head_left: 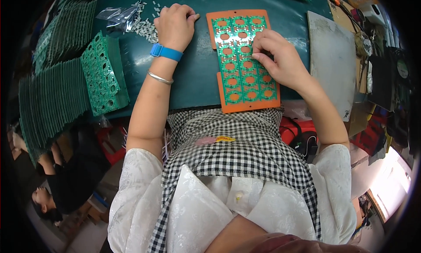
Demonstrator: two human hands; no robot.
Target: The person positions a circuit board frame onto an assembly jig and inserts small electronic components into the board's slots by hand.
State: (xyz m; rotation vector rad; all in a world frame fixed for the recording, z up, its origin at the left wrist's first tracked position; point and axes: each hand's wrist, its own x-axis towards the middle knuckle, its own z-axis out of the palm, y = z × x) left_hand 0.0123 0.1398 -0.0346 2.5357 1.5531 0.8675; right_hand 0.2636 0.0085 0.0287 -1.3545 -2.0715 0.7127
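A green circuit board panel (238, 67) with several oval cutouts lies on an orange plate (226, 105) in front of me. My right hand (280, 56) is over the panel's right side, thumb and fingertips pinched together near its surface. Anything between those fingertips is too small to make out. My left hand (176, 27) rests left of the panel, fingers curled in and pressed toward the thumb; what they hold, if anything, is hidden. Beside it lies a heap of small white parts (144, 27), with some strewn farther back on the table.
A clear plastic bag (117, 17) lies by the heap. Green boards stand in dense rows (52, 99) at the left, beside another stack of boards (100, 73). A grey flat sheet (332, 60) lies at the right. Another person (72, 174) sits at the lower left.
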